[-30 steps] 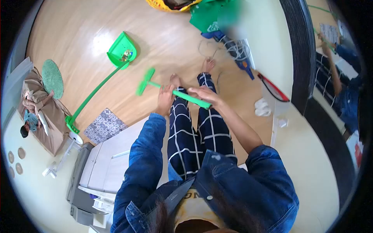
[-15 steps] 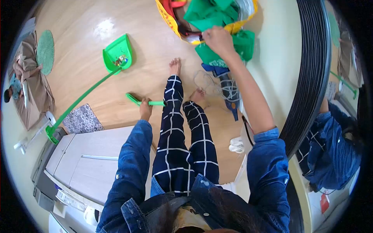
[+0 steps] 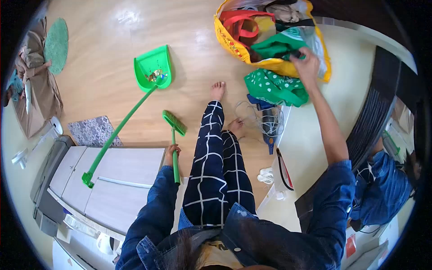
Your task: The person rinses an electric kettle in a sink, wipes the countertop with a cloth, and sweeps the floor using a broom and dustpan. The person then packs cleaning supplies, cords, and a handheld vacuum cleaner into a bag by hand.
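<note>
My left hand [image 3: 172, 154] is wrapped round the handle of a small green hand brush [image 3: 173, 123], held with its bristled head pointing away from me. Ahead of it a green long-handled dustpan [image 3: 153, 60] lies on the floor with bits of debris in it. My right hand [image 3: 307, 65] is over the large yellow bag [image 3: 238, 48], fingers bent together at a dark piece by the green cloth bag [image 3: 281, 44]; what they grip is unclear. Inside the yellow bag there is also a red bag [image 3: 243, 24]. A green bag with white dots [image 3: 274, 87] sits just outside it.
A blue and grey device with a coiled cord [image 3: 270, 121] lies right of my feet. White cabinets [image 3: 126, 171] stand at left, beside a patterned mat [image 3: 95, 131]. A person [image 3: 38, 69] is at the far left, near a round green rug [image 3: 56, 45]. A mirror [image 3: 382, 189] stands at right.
The brush has swung from sideways to pointing forward in my left hand. My right hand has moved right along the yellow bag, and the green bags have shifted. The whole view has turned.
</note>
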A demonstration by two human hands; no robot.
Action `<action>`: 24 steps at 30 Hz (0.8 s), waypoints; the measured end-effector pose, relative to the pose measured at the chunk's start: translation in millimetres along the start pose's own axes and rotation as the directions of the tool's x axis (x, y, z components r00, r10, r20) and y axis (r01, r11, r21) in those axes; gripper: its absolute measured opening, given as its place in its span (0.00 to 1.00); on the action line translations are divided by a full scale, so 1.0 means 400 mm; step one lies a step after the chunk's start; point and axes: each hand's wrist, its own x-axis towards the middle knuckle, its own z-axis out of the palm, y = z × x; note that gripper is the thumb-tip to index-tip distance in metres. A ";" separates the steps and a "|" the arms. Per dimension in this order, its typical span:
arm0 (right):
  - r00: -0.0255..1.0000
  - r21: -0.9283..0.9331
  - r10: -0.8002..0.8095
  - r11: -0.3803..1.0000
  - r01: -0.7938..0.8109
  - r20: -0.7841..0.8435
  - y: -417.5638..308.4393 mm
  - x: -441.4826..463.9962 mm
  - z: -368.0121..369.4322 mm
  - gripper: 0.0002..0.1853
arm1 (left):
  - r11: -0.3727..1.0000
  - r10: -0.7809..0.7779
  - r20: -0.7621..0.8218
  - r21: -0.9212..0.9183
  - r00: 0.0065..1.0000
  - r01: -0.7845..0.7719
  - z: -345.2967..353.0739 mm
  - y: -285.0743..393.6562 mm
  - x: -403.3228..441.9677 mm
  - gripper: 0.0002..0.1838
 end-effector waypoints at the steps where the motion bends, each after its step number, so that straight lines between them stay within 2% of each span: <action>1: 0.996 -0.155 -0.089 0.984 0.091 0.016 0.013 0.043 0.005 0.15 | 0.993 -0.060 -0.015 -0.100 0.998 0.058 0.006 0.015 -0.020 0.07; 2: 0.984 -0.300 -0.173 0.937 0.179 0.046 0.013 0.077 -0.004 0.18 | 0.973 -0.120 -0.031 -0.203 0.992 0.112 0.013 0.031 -0.041 0.08; 3: 0.984 -0.451 -0.175 0.879 0.152 -0.010 0.005 0.114 -0.010 0.18 | 0.940 -0.180 -0.046 -0.304 0.983 0.158 0.021 0.049 -0.063 0.09; 4: 0.979 -0.590 -0.192 0.799 0.114 -0.071 0.003 0.144 -0.005 0.19 | 0.971 -0.094 -0.086 -0.227 0.992 0.073 0.032 0.047 -0.079 0.08; 6: 0.968 -0.764 -0.220 0.602 0.233 0.121 0.065 0.233 0.041 0.18 | 0.995 0.101 -0.079 0.021 0.992 -0.099 0.044 0.108 -0.040 0.09; 7: 0.951 -0.822 -0.213 0.483 0.301 0.223 0.092 0.235 0.053 0.18 | 0.966 0.190 -0.021 0.185 0.982 -0.183 0.035 0.121 -0.046 0.11; 8: 0.949 -0.845 -0.046 0.443 0.299 0.311 0.092 0.222 0.066 0.18 | 0.904 0.266 0.049 0.335 0.963 -0.266 0.034 0.136 -0.060 0.13; 10: 0.862 -0.887 0.295 0.345 0.307 0.413 0.089 0.210 0.080 0.19 | 0.951 0.219 0.017 0.220 0.976 -0.217 0.051 0.149 -0.069 0.11; 11: 0.809 -0.853 0.329 0.379 0.358 0.486 0.044 0.185 0.067 0.21 | 0.995 0.078 -0.062 -0.059 0.995 -0.082 0.061 0.124 -0.066 0.07; 13: 0.705 -0.772 0.367 0.484 0.413 0.607 -0.092 0.106 0.017 0.24 | 0.955 -0.050 -0.081 -0.296 0.995 0.023 0.068 0.079 -0.065 0.07; 14: 0.656 -0.726 0.373 0.550 0.413 0.656 -0.135 0.075 -0.014 0.26 | 0.968 -0.021 -0.062 -0.250 0.998 0.005 0.065 0.061 -0.068 0.07; 16: 0.623 -0.647 0.372 0.703 0.295 0.688 -0.104 -0.005 0.005 0.26 | 0.990 0.081 -0.052 -0.115 0.995 -0.087 0.075 0.067 -0.072 0.06; 17: 0.623 -0.523 0.285 0.818 0.237 0.728 -0.103 -0.019 0.008 0.25 | 0.988 0.150 -0.057 -0.022 0.987 -0.152 0.089 0.092 -0.088 0.05; 18: 0.627 -0.376 0.189 0.909 0.179 0.756 -0.110 -0.030 0.012 0.24 | 0.983 0.183 -0.065 -0.010 0.981 -0.184 0.099 0.108 -0.103 0.05; 19: 0.636 -0.208 0.085 0.970 0.122 0.767 -0.114 -0.037 0.015 0.23 | 0.977 0.215 -0.072 0.003 0.974 -0.215 0.109 0.123 -0.119 0.05; 21: 0.763 -0.107 0.183 0.983 -0.149 0.619 -0.157 0.028 -0.052 0.19 | 0.967 0.205 -0.098 -0.131 0.974 -0.217 0.110 0.133 -0.148 0.05; 22: 0.884 0.057 0.071 0.992 -0.109 0.462 -0.124 0.062 -0.067 0.18 | 0.961 0.271 -0.106 -0.034 0.957 -0.276 0.101 0.124 -0.166 0.04; 23: 0.962 0.204 -0.014 0.978 -0.043 0.272 -0.088 0.074 -0.086 0.16 | 0.943 0.331 -0.102 0.062 0.938 -0.326 0.092 0.109 -0.187 0.04; 24: 0.972 0.161 -0.007 0.987 -0.032 0.233 -0.123 0.043 -0.129 0.15 | 0.931 0.361 -0.095 0.097 0.928 -0.353 0.085 0.101 -0.205 0.03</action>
